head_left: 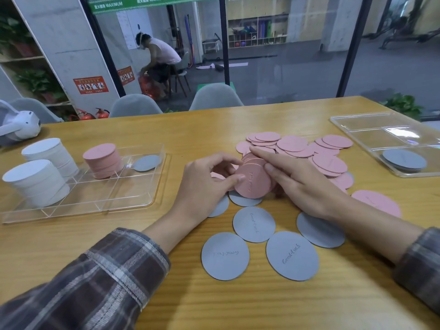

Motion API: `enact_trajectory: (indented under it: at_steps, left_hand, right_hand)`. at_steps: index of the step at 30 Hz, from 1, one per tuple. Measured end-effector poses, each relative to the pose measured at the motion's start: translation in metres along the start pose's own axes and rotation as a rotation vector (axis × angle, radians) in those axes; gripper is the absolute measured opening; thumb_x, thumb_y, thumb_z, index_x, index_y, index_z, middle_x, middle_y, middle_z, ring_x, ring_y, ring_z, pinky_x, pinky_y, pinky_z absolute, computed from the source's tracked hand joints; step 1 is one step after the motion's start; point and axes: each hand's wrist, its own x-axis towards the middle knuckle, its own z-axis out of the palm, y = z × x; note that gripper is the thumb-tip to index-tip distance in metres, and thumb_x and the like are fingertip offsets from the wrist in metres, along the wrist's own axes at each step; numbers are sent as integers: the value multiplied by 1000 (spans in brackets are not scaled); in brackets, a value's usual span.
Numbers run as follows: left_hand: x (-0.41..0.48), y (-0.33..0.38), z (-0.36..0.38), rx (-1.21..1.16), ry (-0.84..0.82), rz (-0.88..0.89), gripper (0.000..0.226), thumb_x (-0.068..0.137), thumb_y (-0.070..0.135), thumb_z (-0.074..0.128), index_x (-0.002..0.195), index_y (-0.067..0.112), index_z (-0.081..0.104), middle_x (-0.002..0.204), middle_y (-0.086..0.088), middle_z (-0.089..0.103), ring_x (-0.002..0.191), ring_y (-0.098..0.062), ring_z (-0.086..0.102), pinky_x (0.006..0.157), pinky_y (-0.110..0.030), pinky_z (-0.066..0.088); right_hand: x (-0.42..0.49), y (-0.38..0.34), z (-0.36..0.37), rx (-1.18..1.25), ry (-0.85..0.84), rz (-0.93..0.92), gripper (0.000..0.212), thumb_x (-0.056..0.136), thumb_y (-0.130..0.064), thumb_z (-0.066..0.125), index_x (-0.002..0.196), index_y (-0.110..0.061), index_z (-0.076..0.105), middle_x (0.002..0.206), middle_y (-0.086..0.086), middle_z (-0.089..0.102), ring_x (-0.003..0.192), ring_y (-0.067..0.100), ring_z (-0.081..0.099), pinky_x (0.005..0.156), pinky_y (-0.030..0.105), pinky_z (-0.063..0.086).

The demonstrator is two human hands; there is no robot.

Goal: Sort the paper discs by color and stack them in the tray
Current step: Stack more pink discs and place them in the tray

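Between both hands stands a bundle of pink discs point(252, 182) on edge, tilted toward me. My left hand point(207, 184) grips its left side with thumb and curled fingers. My right hand point(292, 179) presses straight fingers along its right side and top. Loose pink discs point(295, 146) lie heaped behind the hands. Several grey discs point(253, 224) lie flat on the table in front of me. The clear tray point(133, 201) at left holds two white stacks point(38, 182), a pink stack point(102, 160) and one grey disc point(146, 163).
A second clear tray point(357, 132) at the far right holds a few grey discs point(404, 160). A white headset point(21, 126) lies at the far left edge of the wooden table point(238, 306). Grey chairs point(215, 97) stand behind the table.
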Motion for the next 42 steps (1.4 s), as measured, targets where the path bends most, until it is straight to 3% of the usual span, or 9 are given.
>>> enact_trajectory:
  at_steps: [5,8,11,15,23,27,31,36,42]
  left_hand:
    - [-1,4,6,62,41,100,28,77,12,91,102,17,79,85,3,72,81,-11,69,74,-19,55]
    - [-1,3,7,76,44,126,33,78,14,90,108,17,77,89,4,68,85,-12,67,74,-21,58]
    - [-1,0,8,126,26,156,41,87,23,85,125,18,71,108,7,66,103,-6,63,84,-19,55]
    - [0,-6,9,270,-158,138,58,102,35,64,154,15,47,128,1,65,120,-13,57,105,-25,42]
    - [-4,-8,11,516,-255,199,64,106,43,35,156,3,40,125,-7,66,120,-27,57,101,-48,48]
    - [-6,-6,10,606,-277,238,65,107,42,29,156,1,38,128,-9,66,118,-27,56,99,-48,50]
    - [-8,-6,11,612,-274,219,59,107,33,35,156,2,39,132,-9,65,121,-27,56,101,-47,49]
    - [-2,-11,5,555,-277,195,50,107,35,42,149,10,54,135,-2,65,124,-22,55,103,-45,48]
    - [1,-18,-5,610,-330,126,58,95,60,47,130,20,69,139,4,65,133,-18,54,107,-48,46]
  right_hand:
    - [0,-5,1,-67,-11,-48,50,104,-36,48,153,-33,39,137,-17,59,121,-4,53,98,14,39]
    - [1,-1,6,-164,-26,-91,59,101,-31,57,156,-28,34,136,-11,59,112,0,54,90,8,35]
    - [1,2,6,-174,-13,-92,60,102,-29,55,157,-27,30,140,-9,56,118,2,52,95,11,36]
    - [0,0,7,-161,-24,-15,69,103,-23,53,160,-23,15,133,-14,45,108,-10,37,90,-4,24]
    - [-2,5,8,-272,-95,-26,69,105,-34,39,161,-19,1,132,11,49,120,25,46,100,23,33]
    - [-3,6,2,-336,-96,-31,69,104,-42,38,161,-19,8,137,5,50,123,18,46,103,29,35]
    - [-4,0,-1,-315,-56,-62,62,103,-34,49,158,-18,24,127,-6,53,99,-6,37,87,7,27]
    - [-2,5,-6,-353,12,-68,54,102,-33,51,153,-22,36,140,-4,55,116,7,47,91,15,29]
    - [-3,6,-4,-353,-32,-10,62,104,-30,44,160,-29,16,114,-6,48,102,12,46,85,25,34]
